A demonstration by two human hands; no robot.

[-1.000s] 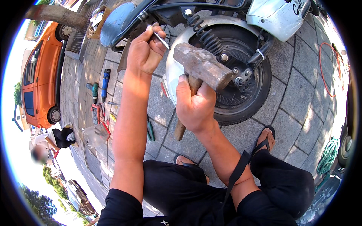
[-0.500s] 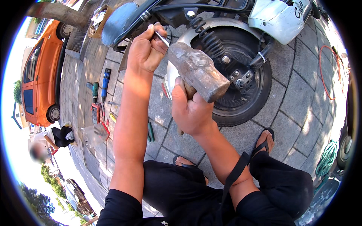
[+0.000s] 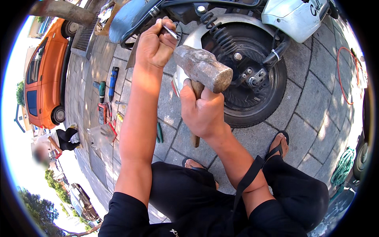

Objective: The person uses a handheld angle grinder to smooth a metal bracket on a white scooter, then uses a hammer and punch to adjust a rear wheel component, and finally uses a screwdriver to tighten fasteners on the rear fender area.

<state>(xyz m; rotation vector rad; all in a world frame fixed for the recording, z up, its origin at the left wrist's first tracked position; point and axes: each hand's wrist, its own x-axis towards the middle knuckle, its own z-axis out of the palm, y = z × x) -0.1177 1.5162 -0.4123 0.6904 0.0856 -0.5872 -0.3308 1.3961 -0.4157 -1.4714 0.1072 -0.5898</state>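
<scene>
My left hand is closed round a thin metal rod, raised beside the rear of a white scooter. My right hand grips the wooden handle of a heavy, weathered hammer. The hammer's steel head is just below and right of the rod's end; whether they touch I cannot tell. Behind the head are the black coil spring and the rear wheel with its bolted hub, partly hidden by the hammer.
Drills, a red meter, pliers and a clear container lie on the paving at left. A person crouches beyond them, near an orange car. A red hose and green rope are at right.
My left hand has risen slightly with the rod. The hammer has shifted left in my right hand's grip, dipping and then rising again, so its head is closer to the rod's end.
</scene>
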